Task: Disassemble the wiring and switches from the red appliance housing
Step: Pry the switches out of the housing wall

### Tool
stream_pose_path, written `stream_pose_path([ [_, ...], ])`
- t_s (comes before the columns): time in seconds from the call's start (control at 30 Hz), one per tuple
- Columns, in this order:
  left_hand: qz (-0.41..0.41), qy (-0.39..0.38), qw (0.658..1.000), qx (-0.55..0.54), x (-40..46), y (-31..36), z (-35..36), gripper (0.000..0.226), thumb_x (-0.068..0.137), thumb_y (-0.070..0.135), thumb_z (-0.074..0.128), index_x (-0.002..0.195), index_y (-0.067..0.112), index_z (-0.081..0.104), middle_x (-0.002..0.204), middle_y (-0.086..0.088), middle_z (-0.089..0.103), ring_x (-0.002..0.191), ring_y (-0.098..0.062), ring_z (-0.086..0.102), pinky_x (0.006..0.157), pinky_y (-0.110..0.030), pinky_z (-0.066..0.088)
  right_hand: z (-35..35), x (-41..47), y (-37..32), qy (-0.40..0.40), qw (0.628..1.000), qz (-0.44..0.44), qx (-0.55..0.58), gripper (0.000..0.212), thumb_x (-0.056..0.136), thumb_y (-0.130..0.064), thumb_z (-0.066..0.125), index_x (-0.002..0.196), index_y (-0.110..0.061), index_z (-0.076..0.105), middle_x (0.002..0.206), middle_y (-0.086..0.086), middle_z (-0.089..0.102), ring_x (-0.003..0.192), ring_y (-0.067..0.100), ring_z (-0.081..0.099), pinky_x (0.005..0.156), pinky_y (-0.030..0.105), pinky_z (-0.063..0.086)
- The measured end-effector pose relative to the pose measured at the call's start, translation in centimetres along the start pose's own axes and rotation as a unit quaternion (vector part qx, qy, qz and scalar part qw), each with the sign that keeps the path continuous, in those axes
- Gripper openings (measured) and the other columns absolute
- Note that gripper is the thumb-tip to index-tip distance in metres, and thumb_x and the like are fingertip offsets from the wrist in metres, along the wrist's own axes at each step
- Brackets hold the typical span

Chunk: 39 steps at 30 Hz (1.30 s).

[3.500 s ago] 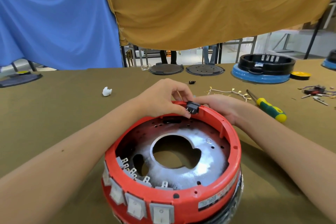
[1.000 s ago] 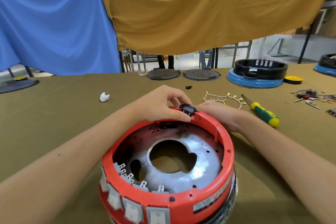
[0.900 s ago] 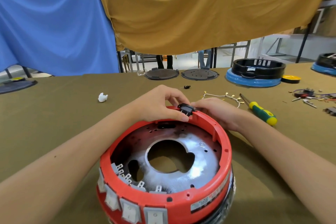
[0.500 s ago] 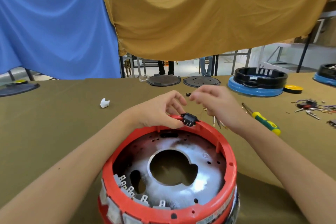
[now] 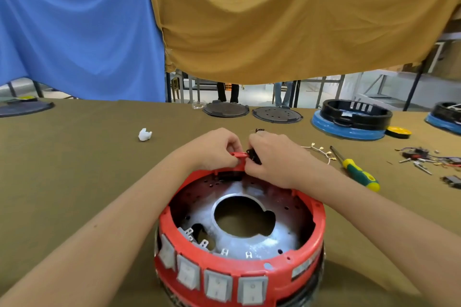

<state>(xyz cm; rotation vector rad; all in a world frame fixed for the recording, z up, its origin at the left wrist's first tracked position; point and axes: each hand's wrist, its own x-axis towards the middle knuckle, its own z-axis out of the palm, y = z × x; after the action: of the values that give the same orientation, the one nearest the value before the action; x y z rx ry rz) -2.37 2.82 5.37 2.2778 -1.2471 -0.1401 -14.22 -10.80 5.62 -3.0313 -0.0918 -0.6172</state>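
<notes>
**Black switch gripped at the housing's far rim**

A round red housing (image 5: 239,237) is seen on an olive table (image 5: 74,169). At its far rim, a red tab is pinched by the left hand (image 5: 214,149), while a small black switch (image 5: 252,156) is clasped by the right hand's (image 5: 274,159) curled fingers.

No readable text anywhere. Label strip (image 5: 303,267) on red housing (image 5: 320,229) too blurred to read. Rocker switches (image 5: 217,284) along front carry faint marks, not legible.
</notes>
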Motion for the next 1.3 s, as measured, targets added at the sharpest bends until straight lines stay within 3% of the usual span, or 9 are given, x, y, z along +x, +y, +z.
stream_pose_path([
  [0.13,-0.003,0.0,1.0,0.014,0.0,0.1,0.0,0.012,0.084,0.017,0.068,0.078,0.027,0.064,0.069,0.009,0.063,0.059,-0.004,0.055,0.06,-0.022,0.043,-0.1,-0.3,0.5,0.079,0.985,0.052,0.141,0.015,0.099,-0.02,0.046,0.087,-0.01,0.05,0.078,0.001,0.052,0.073,0.024,0.05,0.064,0.034,0.035],
  [0.33,0.004,0.007,1.0,0.028,-0.2,0.3,-0.1,0.007,0.084,0.021,0.071,0.08,0.026,0.066,0.079,0.003,0.069,0.068,-0.009,0.059,0.063,-0.025,0.047,0.4,-0.3,1.2,0.128,0.956,0.103,0.245,0.016,0.102,-0.025,0.049,0.096,-0.011,0.055,0.077,-0.005,0.053,0.066,0.005,0.046,0.058,0.015,0.035],
  [0.47,0.0,0.022,0.999,0.03,-0.3,0.2,-0.2,0.013,0.081,0.022,0.074,0.075,0.029,0.066,0.072,0.01,0.067,0.062,-0.002,0.058,0.06,-0.021,0.044,0.5,-0.2,1.2,0.093,0.963,0.096,0.233,0.02,0.099,-0.032,0.058,0.102,-0.012,0.053,0.086,-0.003,0.057,0.073,0.007,0.049,0.062,0.023,0.036],
  [0.6,-0.021,0.015,0.998,0.06,-0.5,0.8,-0.5,0.008,0.081,0.027,0.075,0.082,0.024,0.068,0.081,0.002,0.069,0.073,-0.013,0.061,0.065,-0.028,0.047,0.0,-0.3,0.8,0.064,0.973,0.082,0.206,0.022,0.098,-0.031,0.059,0.106,-0.011,0.051,0.095,0.001,0.057,0.083,0.018,0.05,0.07,0.029,0.034],
  [0.73,-0.106,-0.107,0.984,0.095,-2.5,0.8,-3.1,0.034,0.085,0.047,0.073,0.11,0.028,0.06,0.101,0.009,0.067,0.088,-0.01,0.066,0.08,-0.028,0.054,-0.3,-0.5,0.7,0.067,0.969,0.09,0.22,0.023,0.107,-0.027,0.041,0.115,-0.009,0.053,0.097,0.006,0.065,0.09,0.026,0.059,0.081,0.039,0.045],
  [0.83,-0.145,-0.158,0.977,0.005,-5.8,0.0,-4.4,0.028,0.092,0.042,0.066,0.117,0.033,0.058,0.114,0.006,0.069,0.102,-0.018,0.069,0.095,-0.043,0.055,-0.6,-0.3,1.3,0.083,0.934,0.128,0.323,0.021,0.107,-0.024,0.039,0.114,-0.012,0.054,0.09,0.004,0.068,0.076,0.014,0.061,0.07,0.032,0.05],
  [0.93,-0.107,-0.068,0.992,0.009,-7.9,-0.6,-3.4,0.018,0.101,0.025,0.052,0.116,0.025,0.062,0.114,0.003,0.067,0.106,-0.016,0.064,0.1,-0.04,0.049,-1.2,0.5,2.1,0.089,0.846,0.166,0.498,0.022,0.106,-0.025,0.045,0.112,-0.011,0.06,0.092,0.005,0.075,0.056,0.006,0.047,0.051,0.02,0.04],
  [1.07,-0.11,0.02,0.993,0.03,-7.0,-0.9,-2.2,0.019,0.101,0.023,0.051,0.112,0.019,0.066,0.11,0.003,0.067,0.102,-0.016,0.062,0.095,-0.035,0.048,-3.2,1.1,3.2,0.059,0.742,0.18,0.643,0.034,0.107,-0.028,0.043,0.114,-0.001,0.063,0.099,0.01,0.076,0.054,0.007,0.041,0.047,0.017,0.033],
  [1.3,-0.159,0.062,0.98,-0.103,-3.7,-2.1,-0.6,0.018,0.095,0.023,0.057,0.09,0.014,0.071,0.088,-0.006,0.073,0.082,-0.022,0.066,0.084,-0.039,0.051,-4.4,0.6,5.6,0.0,0.723,0.204,0.66,0.041,0.107,-0.032,0.041,0.12,0.003,0.058,0.09,0.009,0.074,0.051,0.007,0.039,0.043,0.017,0.029],
])
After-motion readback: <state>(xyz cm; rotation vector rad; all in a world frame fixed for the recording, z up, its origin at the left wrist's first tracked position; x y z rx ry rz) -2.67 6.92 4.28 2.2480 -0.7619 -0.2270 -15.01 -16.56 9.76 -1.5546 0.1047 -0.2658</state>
